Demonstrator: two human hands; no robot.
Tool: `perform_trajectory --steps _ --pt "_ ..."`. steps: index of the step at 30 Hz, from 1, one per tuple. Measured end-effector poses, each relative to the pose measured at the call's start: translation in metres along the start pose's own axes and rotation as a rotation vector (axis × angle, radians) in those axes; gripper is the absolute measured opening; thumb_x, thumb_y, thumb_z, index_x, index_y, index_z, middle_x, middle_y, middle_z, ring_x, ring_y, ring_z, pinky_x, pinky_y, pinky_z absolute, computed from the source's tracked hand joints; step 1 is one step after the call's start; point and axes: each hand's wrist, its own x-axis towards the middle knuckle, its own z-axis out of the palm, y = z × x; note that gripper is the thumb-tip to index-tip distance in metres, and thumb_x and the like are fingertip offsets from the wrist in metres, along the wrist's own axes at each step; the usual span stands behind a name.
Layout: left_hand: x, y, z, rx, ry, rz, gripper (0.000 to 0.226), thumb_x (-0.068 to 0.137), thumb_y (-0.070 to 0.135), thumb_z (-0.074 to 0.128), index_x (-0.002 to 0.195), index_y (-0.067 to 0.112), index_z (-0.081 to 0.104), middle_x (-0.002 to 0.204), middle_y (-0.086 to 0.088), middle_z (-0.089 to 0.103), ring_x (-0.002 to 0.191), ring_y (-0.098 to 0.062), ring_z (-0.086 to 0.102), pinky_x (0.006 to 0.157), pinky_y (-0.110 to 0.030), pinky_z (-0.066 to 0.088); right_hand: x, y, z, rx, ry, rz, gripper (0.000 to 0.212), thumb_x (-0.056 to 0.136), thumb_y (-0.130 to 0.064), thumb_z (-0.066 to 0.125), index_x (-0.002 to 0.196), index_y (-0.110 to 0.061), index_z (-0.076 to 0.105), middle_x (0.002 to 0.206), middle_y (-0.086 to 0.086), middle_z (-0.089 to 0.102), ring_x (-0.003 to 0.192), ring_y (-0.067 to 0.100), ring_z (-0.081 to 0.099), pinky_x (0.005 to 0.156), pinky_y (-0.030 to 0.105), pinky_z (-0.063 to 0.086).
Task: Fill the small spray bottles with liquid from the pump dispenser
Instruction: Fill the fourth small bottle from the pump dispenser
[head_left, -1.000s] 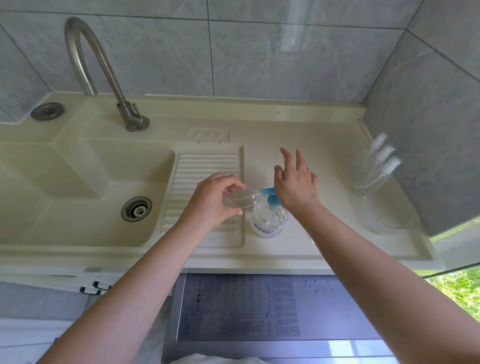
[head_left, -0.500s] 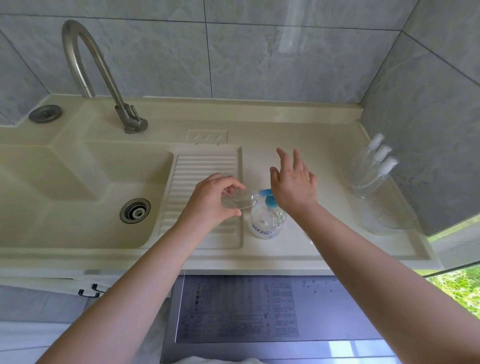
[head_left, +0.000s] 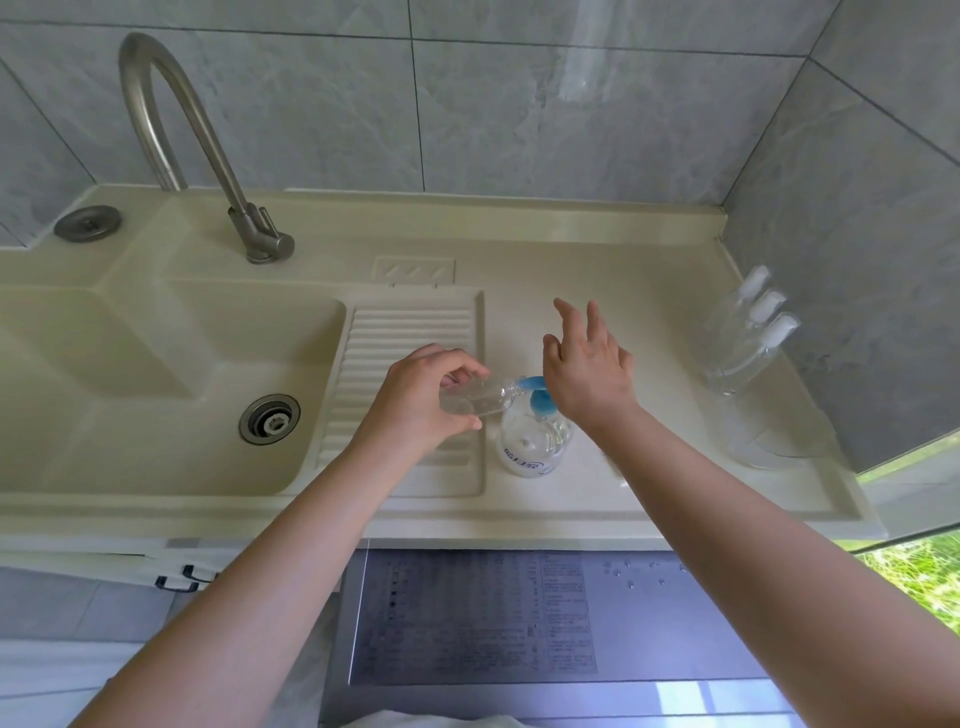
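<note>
Spray bottle (head_left: 475, 399) gripped by left fingers (head_left: 457, 370), seemingly tilted

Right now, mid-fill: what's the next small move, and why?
Probably press the right hand down on the blue pump head. The left hand holds a small clear bottle tilted on its side, its open neck at the spout of the pump dispenser. The palm sits over the pump, fingers spread, so a push should feed liquid in.

The counter (head_left: 649, 291) lies bare along its back edge and at its front right corner. Three spray bottles (head_left: 748, 332) crowd the right edge, leaning against the wall; the pump dispenser (head_left: 535, 441) stands near the front edge beside the ribbed drainboard (head_left: 410, 332).
</note>
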Motion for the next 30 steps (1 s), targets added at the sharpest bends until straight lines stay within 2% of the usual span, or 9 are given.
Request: perform_trajectory --steps 3,8,11,17,24,27,30 --pt "0.0006 0.0002 0.0006 0.006 -0.004 -0.004 0.054 0.054 0.010 0.093 0.101 0.029 0.073 0.095 0.008 0.062 0.088 -0.006 0.060 0.078 -0.003 0.040 -0.0021 0.0016 0.0048 -0.061 0.037 -0.048 0.050 0.105 -0.028 0.028 0.155 -0.030 0.023 0.166 0.012 0.011 0.150 0.030 0.018 0.117 0.047 0.016" --pt "0.0002 0.0002 0.0010 0.026 -0.003 0.005 0.054 0.055 0.010 0.092 0.101 0.028 0.073 0.095 0.008 0.061 0.087 -0.005 0.059 0.074 0.000 0.037 -0.0024 0.0021 0.0038 -0.030 0.066 -0.022 0.049 0.106 -0.032 0.029 0.155 -0.031 0.024 0.166 0.011 0.012 0.151 0.029 0.019 0.118 0.046 0.015" --pt "0.0000 -0.0002 0.0001 0.015 0.001 0.008 0.053 0.055 0.010 0.093 0.101 0.028 0.073 0.095 0.007 0.061 0.087 -0.006 0.059 0.076 0.001 0.036 -0.0004 -0.0006 -0.0018 0.006 0.039 -0.008 0.050 0.106 -0.036 0.030 0.155 -0.031 0.023 0.166 0.011 0.010 0.151 0.028 0.019 0.118 0.047 0.014" --pt "-0.0004 0.0000 0.0013 0.018 0.003 0.011 0.054 0.055 0.010 0.093 0.101 0.028 0.073 0.094 0.008 0.061 0.087 -0.004 0.058 0.077 0.001 0.037 -0.0025 0.0021 0.0041 -0.062 0.028 -0.030 0.051 0.105 -0.029 0.027 0.156 -0.031 0.022 0.167 0.011 0.010 0.152 0.029 0.015 0.117 0.046 0.014" --pt "0.0004 -0.0012 0.0000 -0.001 0.007 -0.004 0.054 0.053 0.009 0.092 0.099 0.030 0.072 0.095 0.006 0.062 0.087 -0.005 0.059 0.076 0.000 0.038 0.0016 -0.0006 -0.0014 0.021 0.001 -0.006 0.050 0.106 -0.034 0.030 0.156 -0.031 0.022 0.167 0.012 0.008 0.152 0.029 0.016 0.118 0.047 0.013" --pt "0.0008 -0.0004 0.0015 0.004 0.005 -0.003 0.055 0.053 0.010 0.093 0.099 0.030 0.072 0.095 0.006 0.062 0.087 -0.007 0.060 0.077 -0.002 0.039 -0.0001 0.0009 0.0013 -0.043 0.017 -0.035 0.050 0.106 -0.030 0.029 0.156 -0.031 0.022 0.166 0.012 0.009 0.152 0.030 0.015 0.117 0.047 0.014" --pt "0.0012 0.0007 0.0019 0.004 0.005 -0.006 0.054 0.053 0.009 0.093 0.098 0.031 0.072 0.094 0.007 0.062 0.086 -0.005 0.059 0.075 0.001 0.036 -0.0005 0.0018 0.0040 -0.072 0.037 -0.051 0.050 0.106 -0.028 0.029 0.155 -0.030 0.022 0.167 0.011 0.008 0.152 0.029 0.014 0.118 0.047 0.014"
